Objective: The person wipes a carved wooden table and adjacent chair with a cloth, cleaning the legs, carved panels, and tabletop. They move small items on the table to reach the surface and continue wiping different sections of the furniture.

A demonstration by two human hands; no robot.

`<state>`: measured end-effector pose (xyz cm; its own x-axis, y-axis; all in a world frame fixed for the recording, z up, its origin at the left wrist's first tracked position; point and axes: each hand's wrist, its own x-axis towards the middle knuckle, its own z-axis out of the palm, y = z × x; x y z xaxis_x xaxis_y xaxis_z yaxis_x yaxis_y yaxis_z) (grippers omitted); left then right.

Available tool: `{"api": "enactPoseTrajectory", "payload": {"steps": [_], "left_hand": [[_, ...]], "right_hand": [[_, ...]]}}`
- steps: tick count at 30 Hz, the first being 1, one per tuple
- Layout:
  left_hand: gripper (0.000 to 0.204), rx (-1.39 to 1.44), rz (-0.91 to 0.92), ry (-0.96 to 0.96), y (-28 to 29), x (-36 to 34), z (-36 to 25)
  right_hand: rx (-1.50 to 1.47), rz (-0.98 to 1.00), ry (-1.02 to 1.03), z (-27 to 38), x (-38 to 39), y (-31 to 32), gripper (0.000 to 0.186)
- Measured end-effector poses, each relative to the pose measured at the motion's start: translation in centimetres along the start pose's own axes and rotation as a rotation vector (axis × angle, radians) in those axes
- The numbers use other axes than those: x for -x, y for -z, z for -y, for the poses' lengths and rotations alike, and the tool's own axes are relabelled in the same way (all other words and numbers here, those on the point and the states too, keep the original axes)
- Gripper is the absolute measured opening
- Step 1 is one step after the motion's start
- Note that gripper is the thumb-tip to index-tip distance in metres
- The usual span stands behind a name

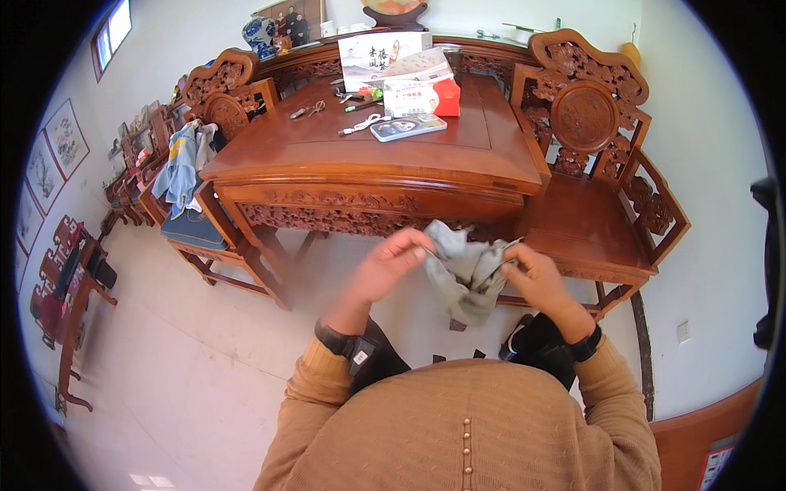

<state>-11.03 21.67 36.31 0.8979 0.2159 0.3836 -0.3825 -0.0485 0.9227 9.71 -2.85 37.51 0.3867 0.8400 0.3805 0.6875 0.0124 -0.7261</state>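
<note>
A crumpled grey-green cloth, perhaps a garment, hangs in the air between my hands, in front of the table and above my lap. My left hand pinches its upper left edge between thumb and fingers. At its upper right edge, my right hand is closed on the fabric with bent fingers. The cloth sags in folds from these two grips, and its lower end hangs free. What kind of piece it is, I cannot tell.
Ahead stands a carved wooden table bearing a phone, a white cable, scissors, a red-white tissue box and a white carton. Carved chairs flank it: the right chair, and the left chair with clothes over it.
</note>
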Motion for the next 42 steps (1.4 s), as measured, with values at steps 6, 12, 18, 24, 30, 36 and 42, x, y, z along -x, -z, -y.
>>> {"api": "enactPoseTrajectory", "payload": {"steps": [6,12,18,24,30,36,42], "left_hand": [[0.012,0.424,-0.272,-0.081,2.6,0.4,-1.0],[0.021,0.405,-0.467,-0.163,3.1,0.0,-0.7],[0.047,0.097,-0.456,-0.151,1.6,-1.2,-1.1],[0.067,0.221,-0.330,-0.251,1.4,-2.6,-1.4],[0.063,0.190,-0.191,0.617,-0.5,0.7,7.4],[0.074,0.442,-0.387,0.352,2.7,3.6,9.6],[0.088,-0.335,-0.111,0.586,3.5,5.4,12.0]], "right_hand": [[-0.157,-0.198,-0.093,-1.9,1.2,4.0,0.011],[-0.379,-0.272,-0.013,-2.5,1.4,6.2,0.014],[-0.626,-0.291,-0.109,-2.4,1.3,6.7,0.017],[-1.005,-0.299,-0.094,-2.6,0.5,7.9,0.036],[-0.584,0.201,-0.478,-6.5,5.6,0.2,0.042],[-0.965,-0.012,-0.515,-9.7,5.7,1.8,0.042],[-0.638,0.136,-0.778,-11.1,7.6,1.2,0.079]]}}
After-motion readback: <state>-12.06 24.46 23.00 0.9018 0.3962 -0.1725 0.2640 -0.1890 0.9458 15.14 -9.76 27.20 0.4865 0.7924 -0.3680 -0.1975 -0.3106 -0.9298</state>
